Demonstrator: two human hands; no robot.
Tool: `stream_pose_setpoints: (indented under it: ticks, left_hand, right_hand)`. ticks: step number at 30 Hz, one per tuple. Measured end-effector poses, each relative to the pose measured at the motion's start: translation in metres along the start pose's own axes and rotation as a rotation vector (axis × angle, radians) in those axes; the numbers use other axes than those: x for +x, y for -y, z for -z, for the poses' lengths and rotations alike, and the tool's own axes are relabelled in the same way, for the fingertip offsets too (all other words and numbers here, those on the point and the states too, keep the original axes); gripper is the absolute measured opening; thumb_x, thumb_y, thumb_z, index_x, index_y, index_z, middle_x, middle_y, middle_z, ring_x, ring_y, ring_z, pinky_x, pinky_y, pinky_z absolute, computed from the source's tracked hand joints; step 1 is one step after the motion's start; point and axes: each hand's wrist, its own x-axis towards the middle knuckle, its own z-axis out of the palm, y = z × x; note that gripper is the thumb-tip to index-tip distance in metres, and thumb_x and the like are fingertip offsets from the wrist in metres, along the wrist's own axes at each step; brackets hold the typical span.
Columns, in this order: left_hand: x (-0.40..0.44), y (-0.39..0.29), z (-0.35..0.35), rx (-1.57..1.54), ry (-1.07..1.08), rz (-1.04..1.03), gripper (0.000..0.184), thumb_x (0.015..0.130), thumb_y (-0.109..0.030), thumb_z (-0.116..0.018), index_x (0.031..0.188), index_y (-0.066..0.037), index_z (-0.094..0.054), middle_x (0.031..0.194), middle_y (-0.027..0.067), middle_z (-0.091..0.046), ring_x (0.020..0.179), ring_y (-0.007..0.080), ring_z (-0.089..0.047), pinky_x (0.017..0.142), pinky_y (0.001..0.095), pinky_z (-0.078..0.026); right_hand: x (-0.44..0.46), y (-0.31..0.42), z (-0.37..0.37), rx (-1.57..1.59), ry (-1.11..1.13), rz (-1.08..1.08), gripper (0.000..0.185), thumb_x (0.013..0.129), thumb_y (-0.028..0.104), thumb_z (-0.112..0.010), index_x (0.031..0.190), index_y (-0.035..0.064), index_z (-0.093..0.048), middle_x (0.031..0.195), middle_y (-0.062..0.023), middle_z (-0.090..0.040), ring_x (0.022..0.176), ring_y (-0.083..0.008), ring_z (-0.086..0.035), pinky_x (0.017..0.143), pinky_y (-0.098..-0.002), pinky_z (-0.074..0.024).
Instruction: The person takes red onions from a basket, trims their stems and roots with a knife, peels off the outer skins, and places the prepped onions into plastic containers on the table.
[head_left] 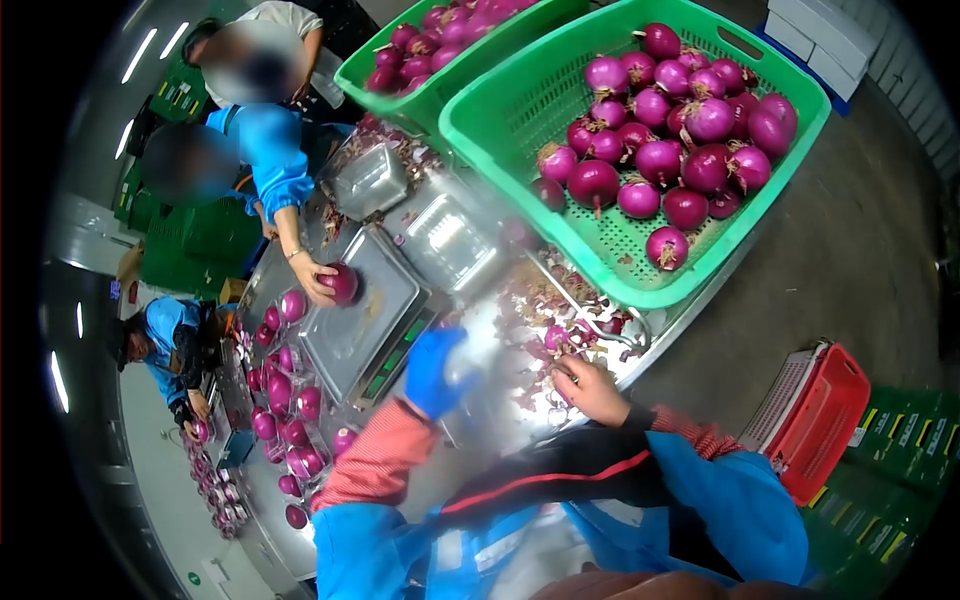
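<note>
My left hand (434,374), in a blue glove, is blurred beside the weighing scale (362,312). Its thumb and fingers look apart, and nothing shows between them. My bare right hand (592,390) is low over loose onion skins (535,290) on the metal table. Its fingers are closed at the tips; purple shows under them, but what they hold is hidden. Near those fingers lie small purple onion pieces (556,338). A co-worker's hand (312,278) holds a red onion (339,284) over the scale's plate.
A green basket (480,150) of red onions stands at the table's right end, another green basket (430,100) behind it. Clear plastic trays (446,244) lie by the scale. Several packed onions (290,432) sit left. A curved metal bar (570,298) crosses the skins. A red crate (835,410) stands right.
</note>
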Motion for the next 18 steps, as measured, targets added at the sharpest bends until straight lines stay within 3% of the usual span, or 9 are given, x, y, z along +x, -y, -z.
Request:
stream_pose_setpoints:
  ticks: [3,5,7,8,9,10,12,14,18]
  left_hand:
    - [0.115,-0.014,0.027,0.01,-0.155,-0.249,0.048,0.074,-0.011,-0.077,0.117,-0.001,-0.059,0.107,0.0162,-0.061,0.093,0.0348,-0.059,0.082,0.0392,-0.047]
    - [0.192,-0.025,0.018,-0.017,-0.098,-0.341,0.046,0.076,-0.016,-0.076,0.116,-0.002,-0.059,0.106,0.0166,-0.062,0.095,0.0348,-0.06,0.083,0.0424,-0.048]
    - [0.268,-0.044,-0.012,0.047,0.13,-0.274,0.04,0.085,-0.036,-0.068,0.109,-0.004,-0.066,0.096,0.0141,-0.066,0.087,0.0287,-0.066,0.074,0.0396,-0.052]
    - [0.304,-0.077,-0.018,0.019,0.484,0.074,0.04,0.082,-0.041,-0.069,0.1,-0.006,-0.069,0.093,0.0138,-0.068,0.086,0.0297,-0.066,0.076,0.0388,-0.052]
    - [0.335,-0.08,-0.041,0.015,0.762,0.216,0.043,0.085,-0.05,-0.063,0.093,-0.009,-0.072,0.087,0.0127,-0.07,0.082,0.0264,-0.068,0.072,0.039,-0.053]
    - [0.358,-0.089,-0.064,0.326,0.922,0.2,0.045,0.085,-0.053,-0.06,0.093,-0.01,-0.073,0.087,0.012,-0.071,0.084,0.0241,-0.069,0.072,0.0389,-0.053]
    - [0.368,-0.061,-0.139,0.435,0.808,-0.002,0.048,0.077,-0.053,-0.065,0.104,-0.013,-0.071,0.093,0.0133,-0.071,0.084,0.0287,-0.069,0.075,0.0395,-0.054]
    - [0.378,-0.062,-0.174,0.499,0.874,0.064,0.047,0.078,-0.053,-0.064,0.104,-0.014,-0.071,0.093,0.0137,-0.07,0.085,0.0292,-0.068,0.075,0.0399,-0.054]
    - [0.383,-0.058,-0.201,0.536,0.927,0.157,0.046,0.079,-0.052,-0.063,0.104,-0.014,-0.071,0.094,0.0145,-0.07,0.086,0.0304,-0.068,0.076,0.0407,-0.054]
  right_hand:
    - [0.002,-0.006,0.017,-0.098,0.03,0.193,0.019,0.09,0.018,-0.062,0.101,0.0028,-0.061,0.087,-0.0175,-0.065,0.08,-0.0358,-0.064,0.068,-0.0407,-0.0494]
    - [0.004,-0.007,0.031,-0.135,0.045,0.301,0.019,0.089,0.019,-0.062,0.101,0.0033,-0.062,0.088,-0.0178,-0.065,0.082,-0.0361,-0.064,0.07,-0.0409,-0.0496]
    - [0.001,-0.012,0.04,-0.155,0.045,0.254,0.02,0.09,0.019,-0.061,0.103,0.0034,-0.062,0.09,-0.0176,-0.065,0.083,-0.0358,-0.064,0.071,-0.0406,-0.0499]
    - [-0.001,-0.013,0.044,-0.159,0.039,0.218,0.021,0.091,0.019,-0.06,0.104,0.0034,-0.062,0.09,-0.0175,-0.066,0.083,-0.0356,-0.064,0.071,-0.0405,-0.05]
    - [-0.004,-0.015,0.047,-0.162,0.033,0.182,0.021,0.091,0.02,-0.059,0.105,0.0033,-0.062,0.091,-0.0174,-0.066,0.083,-0.0354,-0.064,0.072,-0.0403,-0.0502]
    - [-0.003,-0.011,0.052,-0.11,0.024,0.128,0.022,0.092,0.02,-0.058,0.106,0.0034,-0.063,0.09,-0.0175,-0.066,0.082,-0.0355,-0.064,0.071,-0.0404,-0.0504]
    - [-0.008,-0.022,0.057,-0.23,-0.009,-0.069,0.026,0.091,0.023,-0.06,0.107,0.0039,-0.064,0.083,-0.0185,-0.066,0.077,-0.0355,-0.065,0.068,-0.0415,-0.0498]
    - [-0.003,-0.02,0.07,-0.054,0.009,-0.218,0.026,0.089,0.02,-0.061,0.109,0.0031,-0.063,0.086,-0.0198,-0.066,0.079,-0.0359,-0.066,0.068,-0.0413,-0.0497]
    - [-0.003,-0.04,0.083,-0.029,-0.066,-0.021,0.024,0.087,0.011,-0.061,0.109,0.0008,-0.063,0.089,-0.0218,-0.065,0.082,-0.0368,-0.065,0.07,-0.0403,-0.05]
